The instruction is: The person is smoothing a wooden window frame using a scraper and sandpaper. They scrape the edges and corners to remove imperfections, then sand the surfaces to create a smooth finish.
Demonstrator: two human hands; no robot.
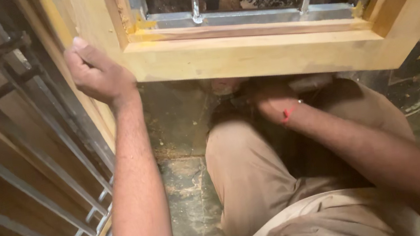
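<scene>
My left hand (97, 73) sits at 10 o'clock in the view, fingers curled shut over the edge of the frame (255, 55), thumb up along its face. The grip is clamped on the wood at the frame's lower left corner.

The frame is pale yellow timber; its bottom rail runs from 10 o'clock across to 2 o'clock, tilted a little down to the right. Yellowish filler or glue shows smeared at the inner corners. Inside it, at 12 o'clock, a metal grille (260, 1) of grey bars is set in the opening.

My right hand (271, 103) is near centre, just under the bottom rail, in its shadow. A red thread (289, 113) circles the wrist. The fingers are hidden by the rail and the dark, so I cannot tell whether they are closed or holding anything. Something greyish and blurred lies just right of the hand, at 1 o'clock from it; too dim to name.

My knee, in tan trousers (249, 182), fills 5 to 6 o'clock, below the right hand.

At 8 to 9 o'clock a second grille (26, 170) leans, its bars running diagonally.

The floor (193, 199) at 6 o'clock is dark green stone, dusty and stained.
</scene>
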